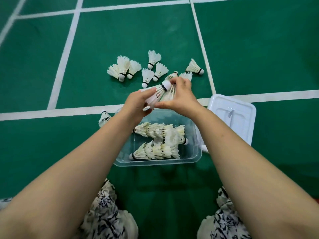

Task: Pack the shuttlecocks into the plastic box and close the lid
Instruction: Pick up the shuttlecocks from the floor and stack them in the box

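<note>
A clear plastic box [196, 157] stands on the green floor in front of me, with nested rows of white shuttlecocks [155, 131] lying inside. Just beyond its far rim, both hands hold a stack of shuttlecocks [158, 94] in the air. My left hand [138, 104] grips the feather end. My right hand [181, 97] closes over the cork end. Several loose shuttlecocks [148, 75] lie on the floor farther out, and one [104, 118] sits left of the box, partly hidden by my left arm.
The white lid [241, 116] lies upside down on the floor to the right of the box. White court lines [51, 113] cross the green floor. My knees in patterned fabric [103, 213] are at the bottom edge.
</note>
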A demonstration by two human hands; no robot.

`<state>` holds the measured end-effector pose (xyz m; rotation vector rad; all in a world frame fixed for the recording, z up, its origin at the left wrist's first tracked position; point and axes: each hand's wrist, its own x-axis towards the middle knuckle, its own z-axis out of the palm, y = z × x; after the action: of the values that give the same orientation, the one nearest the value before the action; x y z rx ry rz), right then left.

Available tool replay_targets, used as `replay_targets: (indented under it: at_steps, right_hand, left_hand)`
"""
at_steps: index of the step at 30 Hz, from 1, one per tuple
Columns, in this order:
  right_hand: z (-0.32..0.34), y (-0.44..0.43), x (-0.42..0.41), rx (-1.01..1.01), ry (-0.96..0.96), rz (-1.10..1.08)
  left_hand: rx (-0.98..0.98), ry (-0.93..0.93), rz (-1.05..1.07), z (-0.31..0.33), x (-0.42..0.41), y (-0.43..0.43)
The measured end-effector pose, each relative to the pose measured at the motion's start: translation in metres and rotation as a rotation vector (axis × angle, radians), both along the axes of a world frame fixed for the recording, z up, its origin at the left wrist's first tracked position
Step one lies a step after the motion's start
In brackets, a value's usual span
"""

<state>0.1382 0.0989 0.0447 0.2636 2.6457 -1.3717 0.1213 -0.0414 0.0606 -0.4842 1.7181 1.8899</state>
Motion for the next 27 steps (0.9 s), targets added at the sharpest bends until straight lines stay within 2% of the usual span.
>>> replay_targets:
  at_steps: [4,8,13,15,22,27]
  right_hand:
    - [-0.003,0.006,0.009,0.005,-0.119,0.019]
    - [-0.002,0.013,0.007,-0.020,-0.071,-0.095]
    - [-0.001,0.026,-0.001,-0.031,0.011,-0.263]
    - [-0.003,0.027,-0.004,-0.042,0.014,-0.292]
    - [-0.010,0.016,-0.005,-0.113,0.018,-0.327]
    - [-0.014,0.015,-0.005,-0.159,0.008,-0.339]
  left_hand:
    - [-0.033,-0.026,-0.140,-0.002,0.005,-0.005]
    - [-0.070,-0.071,-0.188,-0.006,-0.004,-0.022]
    - [-0.415,-0.141,-0.504,-0.031,0.000,-0.036]
    - [-0.482,-0.169,-0.571,-0.050,0.011,-0.031]
    - [-0.546,-0.192,-0.561,-0.094,0.036,0.001]
    - [-0.538,-0.227,-0.653,-0.103,0.039,0.009]
